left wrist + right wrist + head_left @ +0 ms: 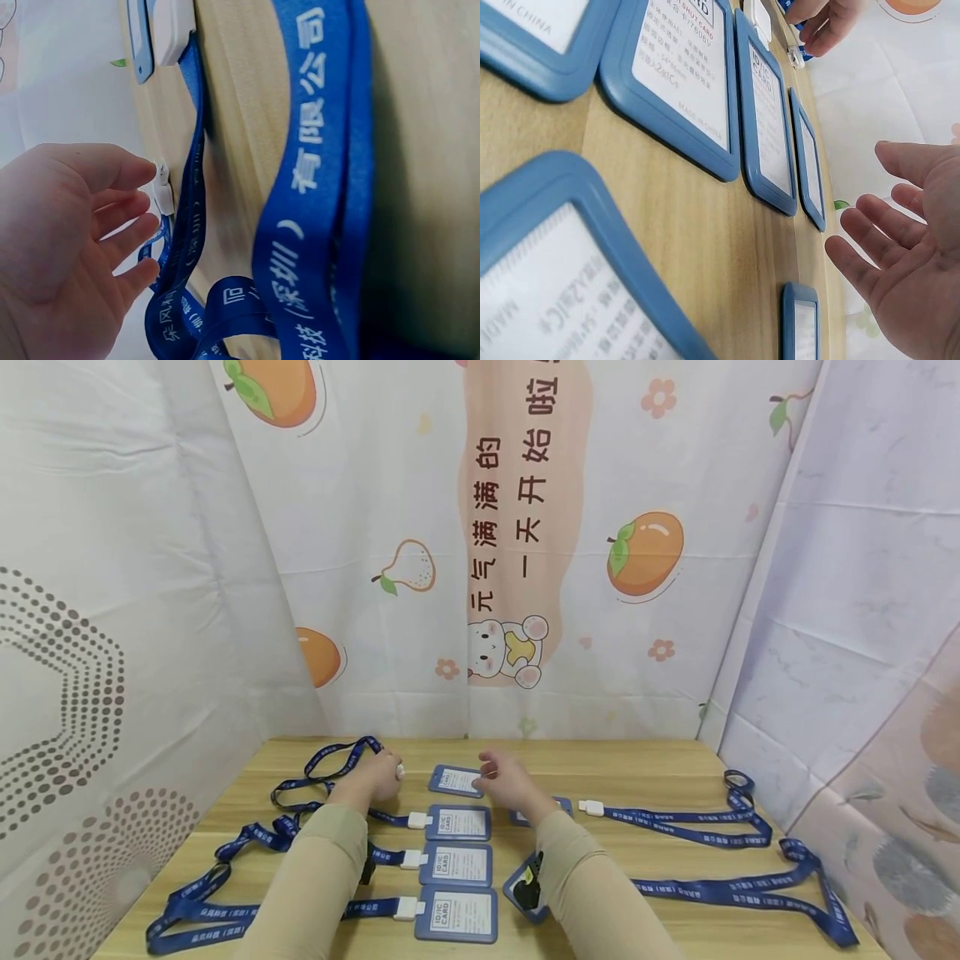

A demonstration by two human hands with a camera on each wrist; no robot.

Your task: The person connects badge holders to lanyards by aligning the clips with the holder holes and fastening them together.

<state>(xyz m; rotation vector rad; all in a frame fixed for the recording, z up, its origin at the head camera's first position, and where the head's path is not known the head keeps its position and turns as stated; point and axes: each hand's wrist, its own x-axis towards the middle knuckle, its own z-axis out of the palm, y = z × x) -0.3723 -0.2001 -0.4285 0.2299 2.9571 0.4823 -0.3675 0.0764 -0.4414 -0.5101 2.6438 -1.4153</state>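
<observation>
My left hand (pixel 377 775) is at the back left. It pinches a blue lanyard (pixel 360 745) beside its white clip (pixel 163 191), thumb tip right at the clip. My right hand (pixel 512 785) hovers with parted, lightly bent fingers at the right edge of a blue-framed card holder (pixel 455 781), which lies flat at the back with no lanyard on it. In the right wrist view its fingertips (pixel 838 247) stand apart from that holder. Three more card holders, such as the front one (pixel 456 917), lie in a column below, each joined to a lanyard on the left.
Under my right arm lie a tilted card holder (pixel 525 893) and another holder (pixel 562 806), partly hidden. Two lanyards (pixel 675 817) stretch out on the right, one with its white clip (pixel 591 807) showing. A patterned curtain (pixel 375 693) borders the wooden table (pixel 637 760).
</observation>
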